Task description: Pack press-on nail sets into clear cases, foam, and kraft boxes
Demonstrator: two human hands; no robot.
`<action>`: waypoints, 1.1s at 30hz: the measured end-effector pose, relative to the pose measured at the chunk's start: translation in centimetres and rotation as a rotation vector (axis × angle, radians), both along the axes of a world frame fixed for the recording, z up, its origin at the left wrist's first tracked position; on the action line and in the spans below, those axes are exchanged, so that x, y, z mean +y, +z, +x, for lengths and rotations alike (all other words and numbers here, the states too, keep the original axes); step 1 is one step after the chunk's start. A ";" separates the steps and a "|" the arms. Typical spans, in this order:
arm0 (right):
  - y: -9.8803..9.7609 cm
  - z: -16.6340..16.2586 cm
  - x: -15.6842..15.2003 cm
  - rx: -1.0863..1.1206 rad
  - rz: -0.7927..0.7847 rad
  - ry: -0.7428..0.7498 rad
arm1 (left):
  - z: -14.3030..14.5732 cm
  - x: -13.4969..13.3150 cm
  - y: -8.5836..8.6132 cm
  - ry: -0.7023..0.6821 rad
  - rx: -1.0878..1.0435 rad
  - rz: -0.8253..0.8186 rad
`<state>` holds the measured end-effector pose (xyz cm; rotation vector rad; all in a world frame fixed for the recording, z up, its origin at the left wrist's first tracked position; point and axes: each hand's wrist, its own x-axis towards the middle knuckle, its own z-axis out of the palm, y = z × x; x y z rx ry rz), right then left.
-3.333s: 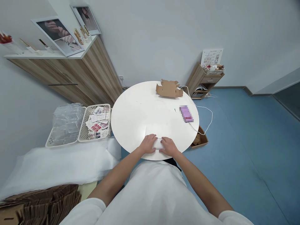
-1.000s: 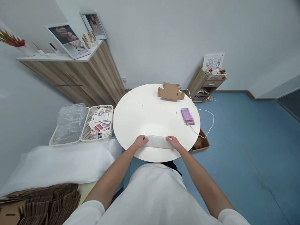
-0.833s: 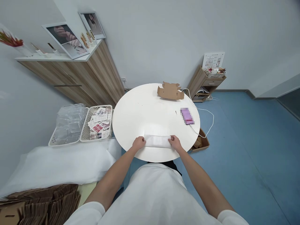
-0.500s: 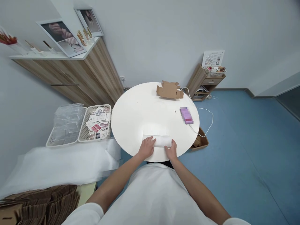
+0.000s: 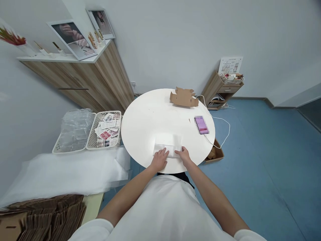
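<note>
The white wrap [image 5: 172, 150] lies on the near part of the round counter [image 5: 140, 127], its long axis running left to right before the person. The left hand [image 5: 159, 160] rests upon it, fingers loosely spread; the right hand [image 5: 184, 154] curls at its right end, but I cannot tell whether it grips.

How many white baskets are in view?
3: basket of clear trays and second basket of cards, both left of the table; third basket on the small cabinet. Others may be hidden.
</note>
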<state>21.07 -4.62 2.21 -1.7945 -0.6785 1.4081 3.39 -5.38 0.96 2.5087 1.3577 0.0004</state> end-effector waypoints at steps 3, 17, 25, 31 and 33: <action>-0.5 0.3 -0.3 0.050 -0.021 -0.077 | -0.1 -0.1 0.0 0.013 -0.001 -0.008; -1.8 1.6 -0.5 -0.225 0.032 0.026 | 0.1 -0.5 0.2 -0.039 -0.050 -0.011; -0.6 0.5 1.3 -0.073 0.082 0.204 | 2.4 0.4 0.3 -0.004 -0.108 -0.099; -0.2 -0.1 2.2 -0.239 0.083 0.472 | 2.1 0.3 1.1 -0.074 -0.157 -0.030; -0.1 0.3 2.4 -0.318 0.099 0.521 | 2.0 0.4 1.2 -0.136 -0.114 -0.039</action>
